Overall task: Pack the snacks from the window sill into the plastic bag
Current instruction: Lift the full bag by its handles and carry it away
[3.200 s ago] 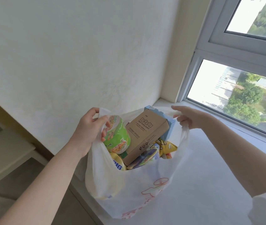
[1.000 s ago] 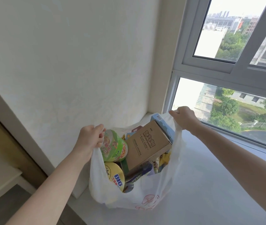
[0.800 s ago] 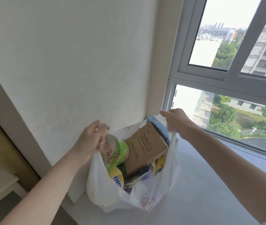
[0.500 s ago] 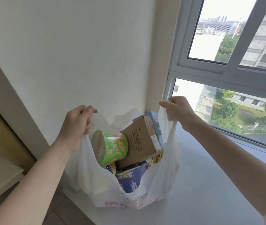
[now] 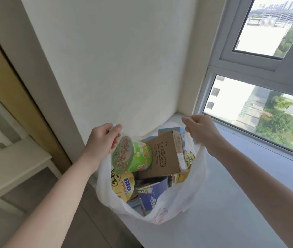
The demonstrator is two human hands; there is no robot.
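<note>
- White thin plastic bag (image 5: 177, 203) sits on pale window sill (image 5: 249, 176), mouth up, hanging betw. both hands.
- L hand (image 5: 102, 140) fingers pinched on L handle; R hand (image 5: 202, 133) fingers pinched on R handle. Equally near.
- Inside, visible: 1 green noodle cup (image 5: 133, 156), 1 brown cardboard box (image 5: 165, 158), 1 yellow cup (image 5: 122, 185), 1 blue pack (image 5: 152, 194); more hidden.
- Sill in view holds no loose snacks; packing prob. done.

Snacks (image 5: 167, 156) in bag (image 5: 186, 197); bag on sill (image 5: 240, 203), wall (image 5: 124, 68) behind.
</note>
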